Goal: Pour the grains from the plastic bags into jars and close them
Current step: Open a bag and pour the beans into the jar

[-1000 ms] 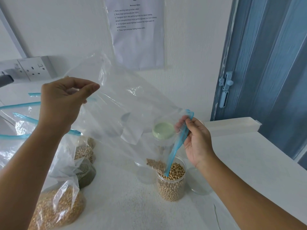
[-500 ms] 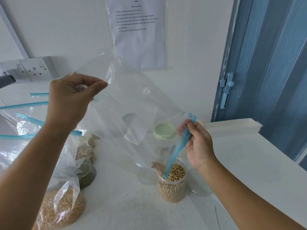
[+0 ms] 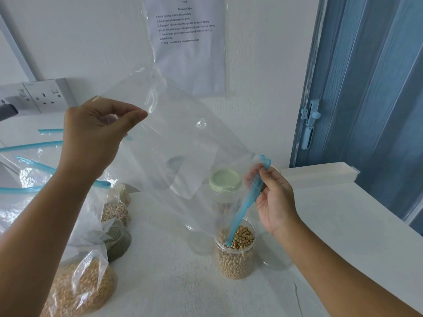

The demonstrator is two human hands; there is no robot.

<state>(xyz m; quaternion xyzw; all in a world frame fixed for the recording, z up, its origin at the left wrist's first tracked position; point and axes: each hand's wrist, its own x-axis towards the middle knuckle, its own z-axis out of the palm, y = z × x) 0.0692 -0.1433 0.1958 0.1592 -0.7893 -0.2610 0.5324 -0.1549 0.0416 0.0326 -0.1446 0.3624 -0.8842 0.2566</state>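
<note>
I hold a clear plastic bag (image 3: 174, 138) upside down and tilted over an open jar of soybeans (image 3: 235, 255). My left hand (image 3: 96, 133) pinches the bag's raised bottom corner. My right hand (image 3: 272, 197) pinches the blue zip strip (image 3: 247, 202) at the bag's mouth, whose lower end dips into the jar. The bag looks empty of beans. Behind the bag stands a jar with a pale green lid (image 3: 225, 180). An empty clear jar (image 3: 199, 239) stands left of the soybean jar.
Several grain bags lie at left: a yellow corn bag (image 3: 77, 291), a dark green grain bag (image 3: 116, 241) and a beige grain bag (image 3: 114, 211). A wall socket (image 3: 43, 94) and a taped instruction sheet (image 3: 187, 42) are on the wall. A blue folding door (image 3: 370, 88) stands right.
Both hands lifted the bag slightly and the last beans near the mouth dropped into the jar; the grips are unchanged.
</note>
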